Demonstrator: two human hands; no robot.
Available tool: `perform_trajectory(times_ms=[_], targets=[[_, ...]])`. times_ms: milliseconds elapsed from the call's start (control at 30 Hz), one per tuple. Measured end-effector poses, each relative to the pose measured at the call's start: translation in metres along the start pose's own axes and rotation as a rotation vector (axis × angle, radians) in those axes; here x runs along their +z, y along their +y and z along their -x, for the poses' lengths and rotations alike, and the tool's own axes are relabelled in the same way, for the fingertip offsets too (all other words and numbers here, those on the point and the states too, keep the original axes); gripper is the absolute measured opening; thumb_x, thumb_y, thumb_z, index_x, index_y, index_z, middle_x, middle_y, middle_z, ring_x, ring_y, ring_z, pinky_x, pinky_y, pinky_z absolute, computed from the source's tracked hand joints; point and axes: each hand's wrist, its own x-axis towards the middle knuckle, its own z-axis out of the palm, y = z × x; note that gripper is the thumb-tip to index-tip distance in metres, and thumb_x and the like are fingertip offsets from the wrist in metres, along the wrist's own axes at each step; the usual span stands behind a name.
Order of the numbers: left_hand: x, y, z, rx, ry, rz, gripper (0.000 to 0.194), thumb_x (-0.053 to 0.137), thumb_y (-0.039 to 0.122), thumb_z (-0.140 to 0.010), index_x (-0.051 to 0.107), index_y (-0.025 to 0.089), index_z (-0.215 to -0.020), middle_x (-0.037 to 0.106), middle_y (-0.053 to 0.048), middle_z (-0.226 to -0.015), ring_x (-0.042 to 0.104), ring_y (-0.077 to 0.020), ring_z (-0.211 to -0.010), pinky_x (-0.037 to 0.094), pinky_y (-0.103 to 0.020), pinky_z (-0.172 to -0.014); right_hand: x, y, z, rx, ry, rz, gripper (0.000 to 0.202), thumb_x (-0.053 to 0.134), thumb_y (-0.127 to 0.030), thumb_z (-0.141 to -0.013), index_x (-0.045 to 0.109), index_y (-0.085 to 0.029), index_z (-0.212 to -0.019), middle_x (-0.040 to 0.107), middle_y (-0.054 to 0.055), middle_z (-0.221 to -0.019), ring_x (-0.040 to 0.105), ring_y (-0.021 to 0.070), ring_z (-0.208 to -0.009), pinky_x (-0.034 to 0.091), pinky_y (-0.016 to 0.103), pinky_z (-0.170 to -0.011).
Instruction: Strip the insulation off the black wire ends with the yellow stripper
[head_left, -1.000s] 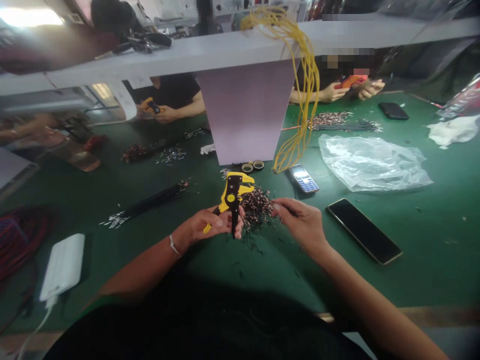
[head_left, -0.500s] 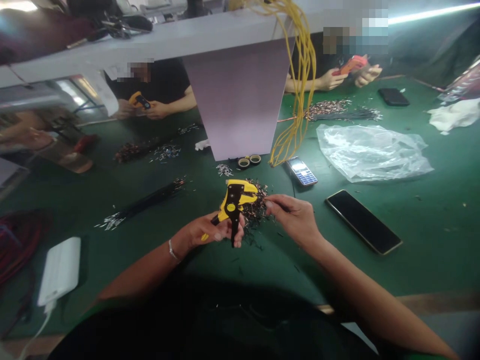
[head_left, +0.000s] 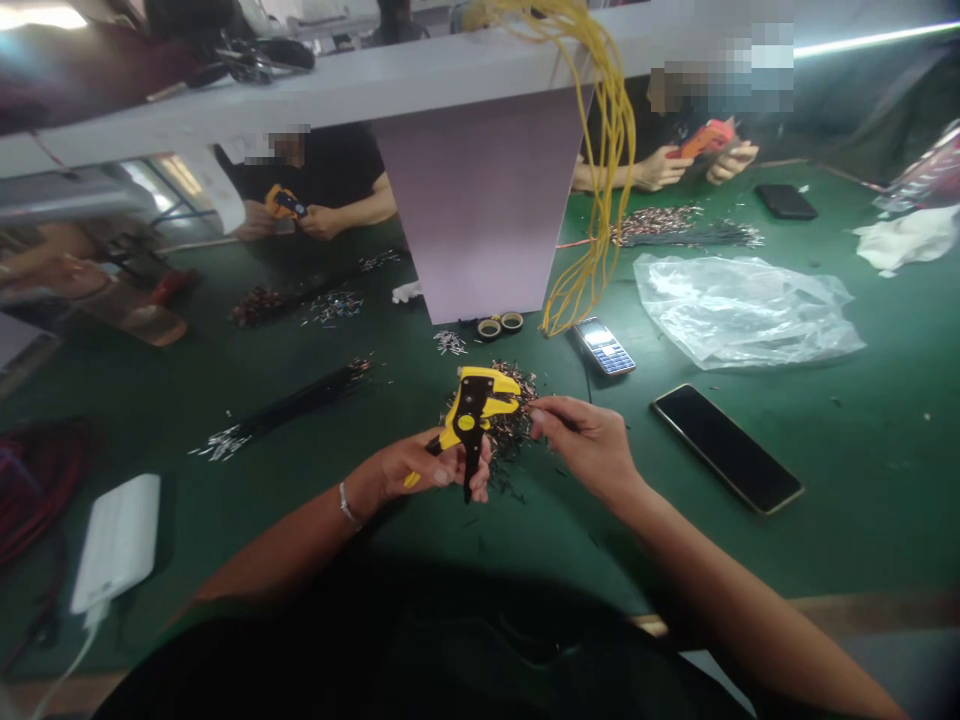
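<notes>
My left hand [head_left: 424, 462] is wrapped around the handles of a yellow and black wire stripper [head_left: 471, 422], whose jaws point right. My right hand [head_left: 589, 435] is closed in a pinch just right of the jaws. A thin dark wire [head_left: 531, 407] shows at its fingertips, mostly hidden by the fingers. Beneath and behind the stripper lies a pile of short dark and copper-coloured wire pieces [head_left: 517, 435] on the green tabletop [head_left: 525, 555].
Left lie a bundle of black wires [head_left: 300, 405] and a white power bank [head_left: 118, 540]. Right are a smartphone [head_left: 727, 447], a keypad phone [head_left: 604, 346] and a clear plastic bag [head_left: 750, 310]. Yellow cables [head_left: 600, 200] hang by a panel [head_left: 487, 220]. Co-workers' hands [head_left: 660, 168] hold tools across the table.
The stripper's jaws show a wider gap than before. Both hands stay in nearly the same place, with the view shifted slightly.
</notes>
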Motion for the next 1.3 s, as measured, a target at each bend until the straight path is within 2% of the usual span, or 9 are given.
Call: perform_trajectory(times_ms=[333,700,1000,1300], targets=[[-0.003,-0.0028,-0.0005,-0.009,-0.015,-0.032,0.048,0.076,0.022,-0.054,0.064,0.016,-0.1,0.065,-0.008,-0.083,0.061,-0.0221,-0.075,0.05,-0.042,-0.079,-0.0006,-0.0006,0.0001,0.008,-0.015,0.002,0.016,0.063,-0.029,-0.081,0.077,-0.022,-0.079,0.069,-0.002,-0.058,0.058,0.0118,-0.05,0.05,0.026,-0.054],[-0.0082,-0.0058,0.0014,0.008,-0.048,-0.039,0.051,0.075,0.019,-0.057,0.062,0.012,-0.106,0.068,-0.011,-0.087,0.063,-0.0236,-0.077,0.049,-0.042,-0.078,0.0005,-0.0019,0.0017,0.001,-0.032,0.003,0.017,0.062,-0.029,-0.08,0.077,-0.021,-0.077,0.069,-0.002,-0.057,0.058,0.0115,-0.05,0.047,0.024,-0.051],[-0.0006,-0.0015,-0.0006,0.034,-0.03,-0.015,0.046,0.073,0.016,-0.055,0.064,0.012,-0.1,0.065,-0.008,-0.082,0.062,-0.0216,-0.074,0.049,-0.039,-0.075,-0.0012,-0.0011,0.0019,-0.007,-0.018,0.019,0.017,0.061,-0.028,-0.08,0.077,-0.021,-0.077,0.067,-0.002,-0.056,0.057,0.0109,-0.049,0.048,0.024,-0.053],[-0.0019,-0.0037,0.0009,0.026,-0.037,-0.023,0.047,0.074,0.016,-0.056,0.064,0.012,-0.102,0.064,-0.008,-0.084,0.062,-0.0218,-0.075,0.049,-0.041,-0.077,0.0004,-0.0009,0.0029,-0.009,-0.013,0.014,0.017,0.062,-0.029,-0.08,0.077,-0.021,-0.078,0.068,-0.002,-0.056,0.057,0.0115,-0.049,0.048,0.024,-0.052]])
